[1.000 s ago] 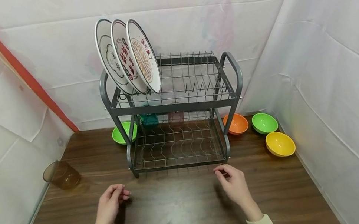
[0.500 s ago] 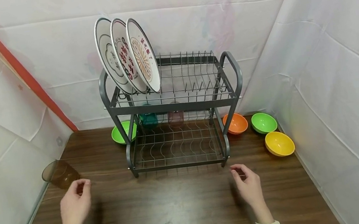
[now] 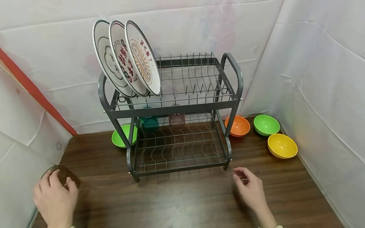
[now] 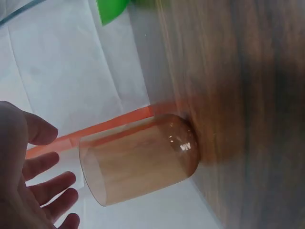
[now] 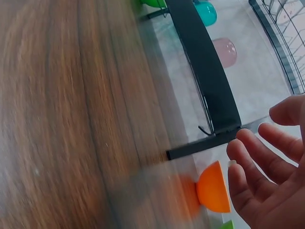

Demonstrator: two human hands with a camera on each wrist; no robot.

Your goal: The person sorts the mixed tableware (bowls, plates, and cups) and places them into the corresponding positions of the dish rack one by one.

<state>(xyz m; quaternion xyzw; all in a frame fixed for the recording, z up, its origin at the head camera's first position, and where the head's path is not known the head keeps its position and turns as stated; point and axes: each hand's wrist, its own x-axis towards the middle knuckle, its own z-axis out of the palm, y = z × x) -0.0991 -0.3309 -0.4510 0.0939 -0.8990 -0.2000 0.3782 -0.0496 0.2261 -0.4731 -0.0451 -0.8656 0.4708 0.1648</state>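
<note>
A clear brown drinking glass (image 3: 69, 175) stands upright on the left of the table, partly hidden by my left hand (image 3: 56, 203) in the head view. The left wrist view shows the whole glass (image 4: 138, 162), with spread, slightly bent fingers (image 4: 52, 188) just short of its rim and nothing in them. My right hand (image 3: 251, 191) hovers over the table by the right front foot of a grey two-tier dish rack (image 3: 182, 109). Its fingers are loosely curled and hold nothing; in the right wrist view they overlap the rack's frame (image 5: 205, 67).
Three patterned plates (image 3: 143, 58) stand on edge in the rack's upper left. A teal glass (image 3: 150, 125) and a pink glass (image 3: 177, 122) are on the lower tier. Green (image 3: 266, 125), orange (image 3: 239, 126) and yellow bowls (image 3: 282, 146) sit at right, another green bowl (image 3: 118, 139) at left.
My left hand has moved left from the front middle to the brown glass, its fingers opening out. The right hand has shifted slightly right, then stayed about there.
</note>
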